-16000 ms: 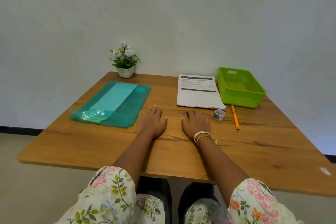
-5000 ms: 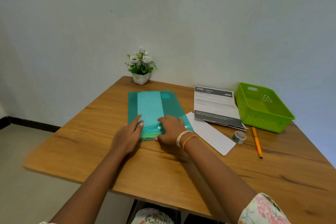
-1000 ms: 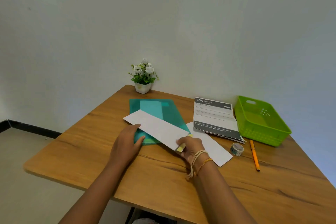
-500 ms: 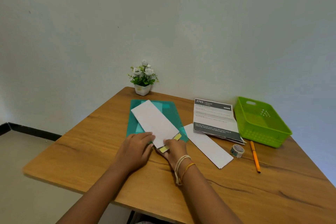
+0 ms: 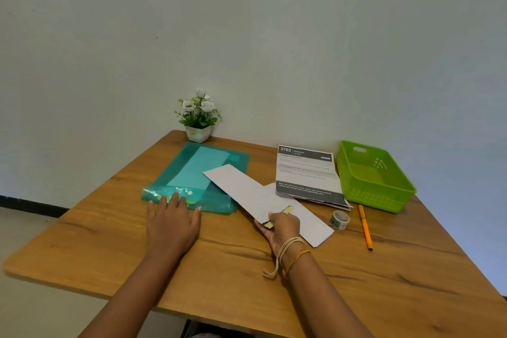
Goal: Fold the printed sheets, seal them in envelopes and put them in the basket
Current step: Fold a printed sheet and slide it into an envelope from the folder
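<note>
Nearest the camera: right hand (image 5: 282,228) pinches the near end of a white envelope (image 5: 247,189) at its yellow adhesive strip, thumb on top, fingers beneath. The envelope runs diagonally away to the left, its far end over the corner of the teal plastic folder (image 5: 219,200). Left hand (image 5: 171,221) lies flat with fingers extended, fingertips pressing the folder's near flap beside the white snap button; it grasps nothing.

A second white envelope (image 5: 315,223) lies flat on the wooden table (image 5: 356,282), partly under the held one. To its right, a small roll of tape (image 5: 339,219), then an orange pen (image 5: 365,228).

Further back: the stack of printed sheets (image 5: 307,173), unfolded, header "2703" legible, its near corner touching the second envelope. To its right the green basket (image 5: 373,175), nothing visible inside. At the far edge against the wall, a small potted plant (image 5: 199,115) with white flowers.

Judgement: step in hand is preparation, getting envelopes out of the folder. No sheet is folded, nothing sealed, nothing in the basket, so the task is near its start.

Next move likely calls for setting the held envelope down beside the other, then taking the top printed sheet with both hands. The fold should be narrow enough for the envelope's width.
</note>
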`<action>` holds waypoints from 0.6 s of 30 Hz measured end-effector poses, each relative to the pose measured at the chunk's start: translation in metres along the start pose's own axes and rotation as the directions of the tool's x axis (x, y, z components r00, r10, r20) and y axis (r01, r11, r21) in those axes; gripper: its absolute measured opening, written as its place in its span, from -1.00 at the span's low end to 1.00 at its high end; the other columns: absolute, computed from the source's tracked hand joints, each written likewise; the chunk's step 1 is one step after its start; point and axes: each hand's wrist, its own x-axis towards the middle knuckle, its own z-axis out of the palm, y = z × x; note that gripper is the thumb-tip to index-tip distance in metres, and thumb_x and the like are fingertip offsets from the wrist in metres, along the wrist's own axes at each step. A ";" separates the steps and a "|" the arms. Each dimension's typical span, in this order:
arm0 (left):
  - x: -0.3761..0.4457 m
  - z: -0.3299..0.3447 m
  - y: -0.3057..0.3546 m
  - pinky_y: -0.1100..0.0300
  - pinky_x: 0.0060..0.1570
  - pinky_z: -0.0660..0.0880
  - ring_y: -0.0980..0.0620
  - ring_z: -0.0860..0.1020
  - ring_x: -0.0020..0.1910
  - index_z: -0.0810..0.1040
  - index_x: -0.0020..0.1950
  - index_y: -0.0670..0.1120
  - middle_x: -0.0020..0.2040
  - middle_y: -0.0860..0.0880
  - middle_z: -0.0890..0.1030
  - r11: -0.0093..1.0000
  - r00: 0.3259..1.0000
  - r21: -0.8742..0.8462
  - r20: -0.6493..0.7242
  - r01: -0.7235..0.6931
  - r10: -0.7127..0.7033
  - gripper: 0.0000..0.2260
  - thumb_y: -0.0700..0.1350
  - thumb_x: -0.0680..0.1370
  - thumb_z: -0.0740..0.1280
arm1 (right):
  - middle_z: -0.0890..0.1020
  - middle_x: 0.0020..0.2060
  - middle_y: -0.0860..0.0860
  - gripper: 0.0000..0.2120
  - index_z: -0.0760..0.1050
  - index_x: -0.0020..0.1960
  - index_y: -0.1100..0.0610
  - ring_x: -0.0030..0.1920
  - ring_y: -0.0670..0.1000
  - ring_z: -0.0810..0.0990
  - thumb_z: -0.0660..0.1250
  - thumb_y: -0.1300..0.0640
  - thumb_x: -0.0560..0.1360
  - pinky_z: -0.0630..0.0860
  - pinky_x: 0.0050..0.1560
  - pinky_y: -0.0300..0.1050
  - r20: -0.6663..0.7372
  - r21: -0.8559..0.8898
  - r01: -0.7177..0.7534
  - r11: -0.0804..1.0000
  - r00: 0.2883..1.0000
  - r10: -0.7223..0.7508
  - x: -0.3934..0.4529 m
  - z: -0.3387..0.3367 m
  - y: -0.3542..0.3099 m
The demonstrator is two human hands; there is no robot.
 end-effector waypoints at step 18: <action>-0.005 -0.010 0.127 0.24 -0.38 0.53 -0.06 0.62 -0.16 0.44 0.03 -0.18 -0.05 -0.18 0.60 0.008 0.866 -0.900 0.416 0.435 -0.276 -0.84 -0.10 0.59 0.30 | 0.62 -0.01 0.25 -0.70 0.45 0.08 0.29 -0.03 0.25 0.60 0.11 0.56 0.48 0.62 -0.29 0.13 0.199 0.334 -0.143 0.932 0.977 0.079 0.001 -0.014 0.009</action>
